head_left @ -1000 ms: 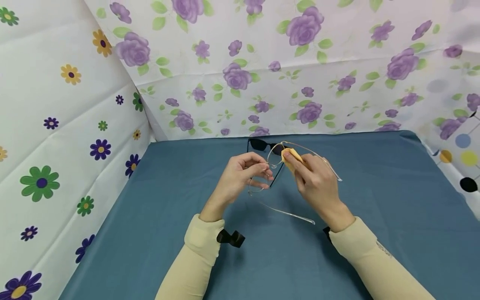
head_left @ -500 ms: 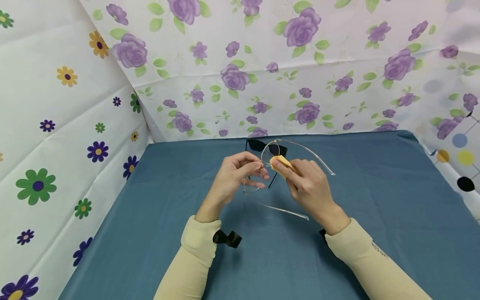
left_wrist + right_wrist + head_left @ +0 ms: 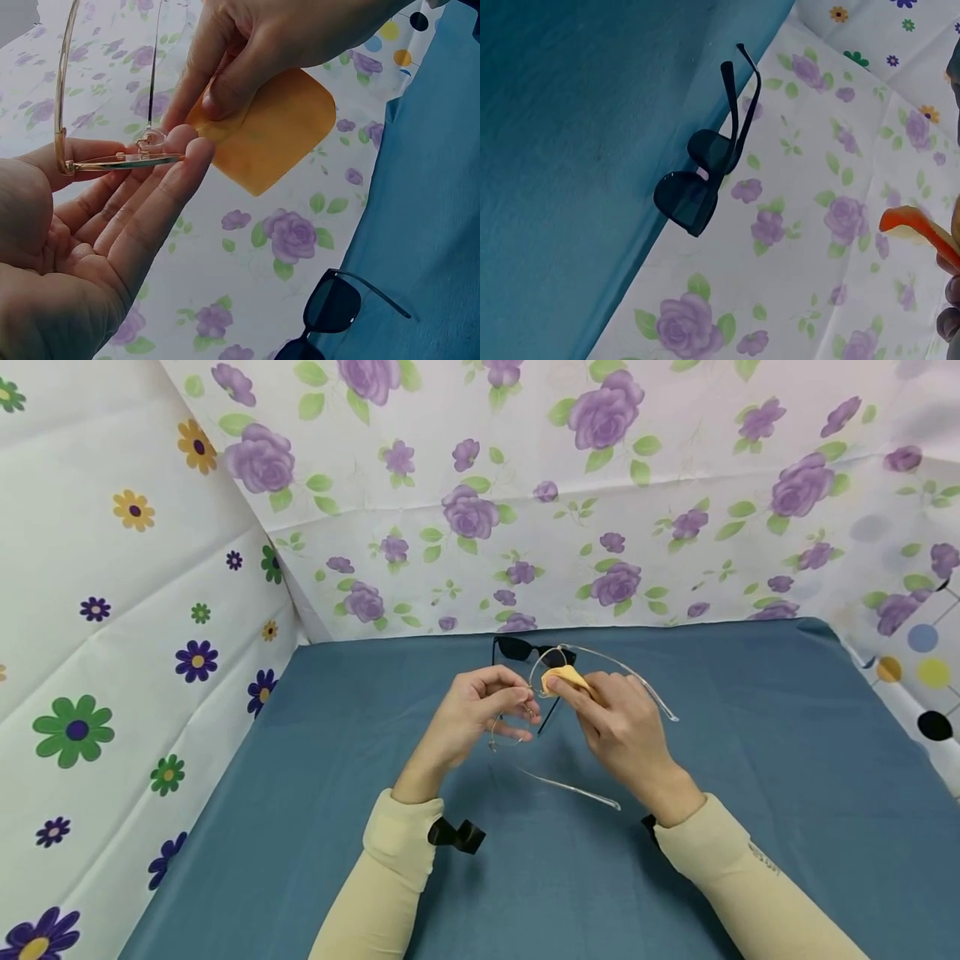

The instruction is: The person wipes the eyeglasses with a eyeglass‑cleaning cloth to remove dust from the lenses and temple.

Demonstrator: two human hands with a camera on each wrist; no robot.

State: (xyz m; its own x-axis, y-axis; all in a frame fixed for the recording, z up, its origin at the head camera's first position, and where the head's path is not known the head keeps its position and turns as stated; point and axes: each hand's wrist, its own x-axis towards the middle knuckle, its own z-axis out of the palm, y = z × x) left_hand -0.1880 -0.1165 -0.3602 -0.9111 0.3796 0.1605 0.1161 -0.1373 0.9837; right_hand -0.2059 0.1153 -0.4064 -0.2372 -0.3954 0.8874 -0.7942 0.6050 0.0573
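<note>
My left hand (image 3: 480,710) pinches a pair of thin gold-rimmed eyeglasses (image 3: 600,799) near the bridge, holding them above the table. The glasses are turned sideways, with both temples unfolded toward the right. A folded yellow-orange cloth (image 3: 562,677) is pinched between the thumb and fingers of my right hand (image 3: 630,722), at the upper lens. In the left wrist view the cloth (image 3: 277,139) hangs as a broad flap beside the left fingertips. Its orange edge (image 3: 911,219) shows at the right border of the right wrist view. The cloth hides part of the upper lens.
Black sunglasses (image 3: 515,649) lie at the back of the blue-covered table (image 3: 360,710), behind the hands, with their temples unfolded. Flower-printed sheets (image 3: 420,510) rise behind the table and along its left side.
The cloth and right hand have moved left and slightly down along the upper lens, closer to the bridge. Both hands and the eyeglasses have shifted slightly; the left hand keeps its hold.
</note>
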